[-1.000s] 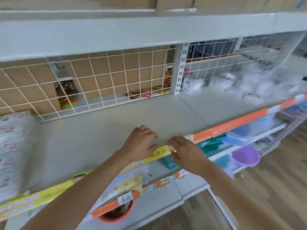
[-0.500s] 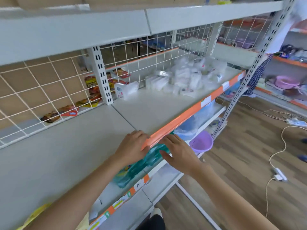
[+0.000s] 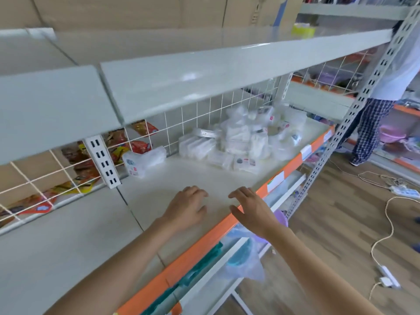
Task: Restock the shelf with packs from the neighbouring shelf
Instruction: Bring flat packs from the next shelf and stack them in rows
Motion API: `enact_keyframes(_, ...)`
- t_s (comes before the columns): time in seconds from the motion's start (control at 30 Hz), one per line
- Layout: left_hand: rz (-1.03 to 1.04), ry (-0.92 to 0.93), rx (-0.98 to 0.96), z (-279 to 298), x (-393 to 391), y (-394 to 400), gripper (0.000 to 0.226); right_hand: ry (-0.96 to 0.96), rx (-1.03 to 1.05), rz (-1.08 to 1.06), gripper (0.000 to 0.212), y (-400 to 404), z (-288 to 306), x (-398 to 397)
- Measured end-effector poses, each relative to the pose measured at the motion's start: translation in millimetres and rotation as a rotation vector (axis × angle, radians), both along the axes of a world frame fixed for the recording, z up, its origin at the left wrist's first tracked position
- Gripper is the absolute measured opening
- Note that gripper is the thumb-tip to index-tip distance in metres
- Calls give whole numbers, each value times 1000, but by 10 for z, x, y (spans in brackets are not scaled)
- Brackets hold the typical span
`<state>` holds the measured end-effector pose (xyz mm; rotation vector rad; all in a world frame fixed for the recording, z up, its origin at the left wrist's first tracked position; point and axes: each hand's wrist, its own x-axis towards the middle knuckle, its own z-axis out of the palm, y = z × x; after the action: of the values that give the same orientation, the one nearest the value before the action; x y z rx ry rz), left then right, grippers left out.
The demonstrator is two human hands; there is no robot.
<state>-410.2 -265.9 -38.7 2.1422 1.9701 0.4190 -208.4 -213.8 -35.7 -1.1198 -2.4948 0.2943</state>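
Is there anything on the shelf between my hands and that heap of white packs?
Nothing visible. Bare shelf lies between the left hand, the right hand and the heap of white packs; one lone pack sits off left.

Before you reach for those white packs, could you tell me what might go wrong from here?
The white packs lie in a loose heap, so pulling one could topple others toward the orange shelf edge. Both the left hand and right hand are empty and far from the heap, so the reach is long. Cables trail across the floor nearby.
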Motion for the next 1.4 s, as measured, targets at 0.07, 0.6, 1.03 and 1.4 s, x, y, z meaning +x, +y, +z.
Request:
enact_keyframes(0.07,8,-9,9,14,11,124,50,-17,-39,-7,28,192,-68,33)
enact_keyframes(0.6,152,136,-122,64,491,1472,66,-313,-71,-72,56,1558,50,134)
enact_keyframes(1.03,495,-16,-152,71,500,873,72,-117,-199,291,58,1445,37,190)
enact_keyframes(1.4,1054,-192,128,156,656,-1092,64,-18,-208,863,62,315,-17,-561)
